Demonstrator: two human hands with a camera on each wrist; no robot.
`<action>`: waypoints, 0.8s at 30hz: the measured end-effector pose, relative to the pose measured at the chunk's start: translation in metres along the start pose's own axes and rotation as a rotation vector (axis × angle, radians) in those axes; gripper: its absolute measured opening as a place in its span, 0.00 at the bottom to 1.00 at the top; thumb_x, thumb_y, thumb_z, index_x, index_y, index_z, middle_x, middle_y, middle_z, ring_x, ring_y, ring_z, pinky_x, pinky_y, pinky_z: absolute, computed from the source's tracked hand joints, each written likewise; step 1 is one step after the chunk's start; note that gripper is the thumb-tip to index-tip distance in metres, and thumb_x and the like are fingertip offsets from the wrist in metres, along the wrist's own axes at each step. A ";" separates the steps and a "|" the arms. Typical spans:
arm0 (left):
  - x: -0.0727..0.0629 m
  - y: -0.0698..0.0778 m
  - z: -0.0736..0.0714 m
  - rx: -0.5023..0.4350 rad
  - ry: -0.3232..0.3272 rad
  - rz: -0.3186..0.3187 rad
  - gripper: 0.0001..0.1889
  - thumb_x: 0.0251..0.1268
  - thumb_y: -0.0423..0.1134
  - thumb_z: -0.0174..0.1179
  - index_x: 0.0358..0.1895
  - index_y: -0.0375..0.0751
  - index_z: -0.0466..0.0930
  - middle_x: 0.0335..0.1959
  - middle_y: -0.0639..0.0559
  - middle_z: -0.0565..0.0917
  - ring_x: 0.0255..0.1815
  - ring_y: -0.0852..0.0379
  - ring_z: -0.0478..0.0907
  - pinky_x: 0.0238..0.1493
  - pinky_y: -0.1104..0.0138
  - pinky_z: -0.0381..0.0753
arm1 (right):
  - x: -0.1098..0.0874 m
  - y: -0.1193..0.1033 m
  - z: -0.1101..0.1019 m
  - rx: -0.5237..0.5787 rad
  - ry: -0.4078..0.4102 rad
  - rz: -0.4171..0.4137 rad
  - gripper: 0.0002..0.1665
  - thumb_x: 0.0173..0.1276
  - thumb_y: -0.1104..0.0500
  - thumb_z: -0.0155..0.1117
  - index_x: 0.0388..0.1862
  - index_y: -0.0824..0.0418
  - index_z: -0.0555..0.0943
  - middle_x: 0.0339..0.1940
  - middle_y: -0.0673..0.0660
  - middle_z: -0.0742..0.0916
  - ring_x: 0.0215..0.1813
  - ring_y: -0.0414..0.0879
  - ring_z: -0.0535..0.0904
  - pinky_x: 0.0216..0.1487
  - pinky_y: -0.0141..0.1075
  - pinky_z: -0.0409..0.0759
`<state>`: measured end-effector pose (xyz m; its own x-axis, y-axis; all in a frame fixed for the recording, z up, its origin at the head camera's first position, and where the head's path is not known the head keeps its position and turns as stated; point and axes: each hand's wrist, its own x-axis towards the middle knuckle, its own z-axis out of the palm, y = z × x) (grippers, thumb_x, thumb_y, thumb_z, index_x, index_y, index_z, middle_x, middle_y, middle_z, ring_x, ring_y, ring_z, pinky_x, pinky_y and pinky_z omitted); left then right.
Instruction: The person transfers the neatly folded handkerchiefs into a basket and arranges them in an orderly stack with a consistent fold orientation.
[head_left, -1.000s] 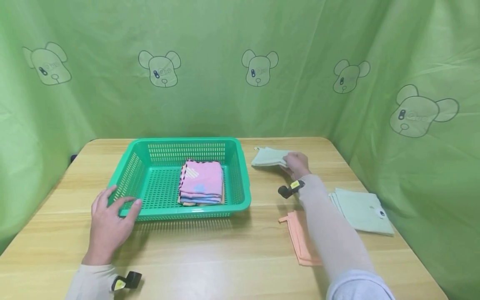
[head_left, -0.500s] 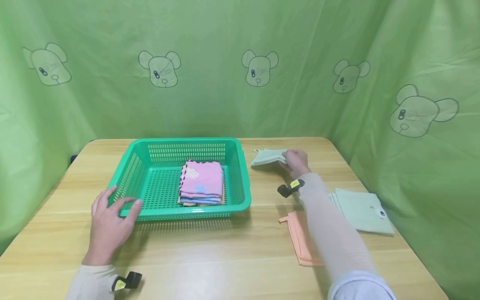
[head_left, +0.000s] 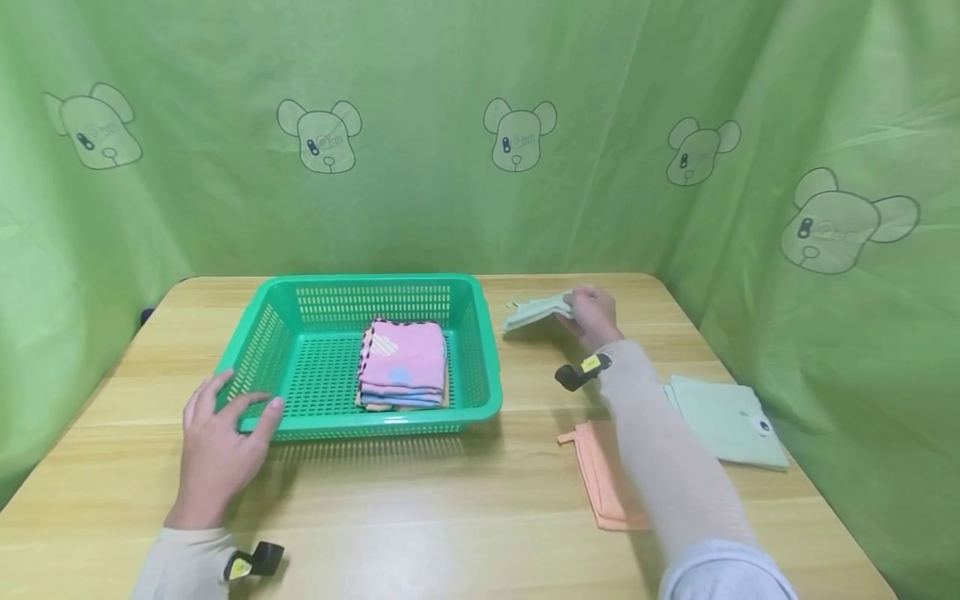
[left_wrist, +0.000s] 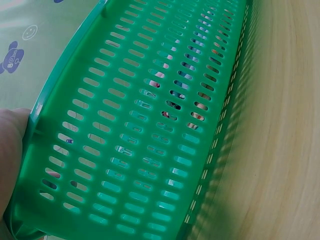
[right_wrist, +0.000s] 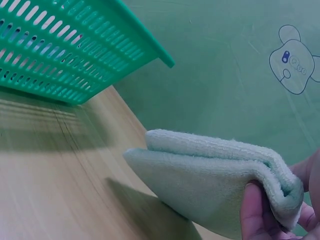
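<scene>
Green curtain [head_left: 600, 50]: hangs behind the table, with animal faces on it.
Table [head_left: 420, 517]: wood; its near edge is cut off.
Basket [head_left: 367, 423]: green, on the left half, longer side to side.
Cloth pile [head_left: 405, 358]: in the basket, near its right end, pink on top; the lower cloths are mostly hidden.
Flat green cloth [head_left: 731, 421]: far right; the right sleeve [head_left: 667, 442] hides some.
Orange cloth [head_left: 600, 483]: closer in, its loop pointing left; the same sleeve hides its right side.
Held cloth [head_left: 538, 310]: pale green, folded, right of the basket. Its long way goes side to side, loose end pointing left and tipped down. I can't tell if that end touches wood.
Left hand [head_left: 217, 454]: at the basket's near left corner, fingers spread, a bit bent; I can't tell if they grip.
Right hand [head_left: 592, 321]: pinches the held cloth's bent end; some fingertips are hidden.
</scene>
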<state>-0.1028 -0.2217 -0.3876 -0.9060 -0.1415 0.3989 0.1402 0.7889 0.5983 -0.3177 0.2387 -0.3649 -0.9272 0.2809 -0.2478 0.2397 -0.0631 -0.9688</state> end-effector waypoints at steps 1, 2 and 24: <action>0.000 0.000 0.000 0.000 0.000 0.000 0.22 0.69 0.52 0.55 0.46 0.32 0.82 0.71 0.29 0.59 0.71 0.27 0.46 0.63 0.30 0.47 | 0.000 0.000 0.001 0.010 0.001 -0.002 0.25 0.69 0.68 0.54 0.65 0.67 0.67 0.48 0.55 0.75 0.46 0.45 0.76 0.51 0.31 0.80; 0.000 0.000 0.000 -0.001 0.000 0.000 0.22 0.69 0.51 0.55 0.46 0.32 0.82 0.70 0.29 0.59 0.71 0.27 0.46 0.63 0.30 0.47 | -0.001 -0.001 0.001 0.017 0.003 -0.005 0.24 0.69 0.68 0.54 0.64 0.67 0.67 0.48 0.55 0.75 0.46 0.45 0.75 0.50 0.31 0.80; 0.000 -0.001 0.000 0.000 0.010 0.010 0.21 0.69 0.51 0.55 0.45 0.32 0.82 0.70 0.28 0.60 0.71 0.27 0.48 0.63 0.31 0.47 | -0.010 -0.014 0.005 0.102 -0.068 -0.039 0.11 0.71 0.67 0.54 0.50 0.61 0.69 0.47 0.57 0.75 0.44 0.45 0.77 0.51 0.32 0.80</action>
<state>-0.1029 -0.2220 -0.3884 -0.9003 -0.1397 0.4123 0.1497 0.7901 0.5944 -0.3132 0.2321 -0.3489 -0.9536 0.2193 -0.2062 0.1756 -0.1514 -0.9728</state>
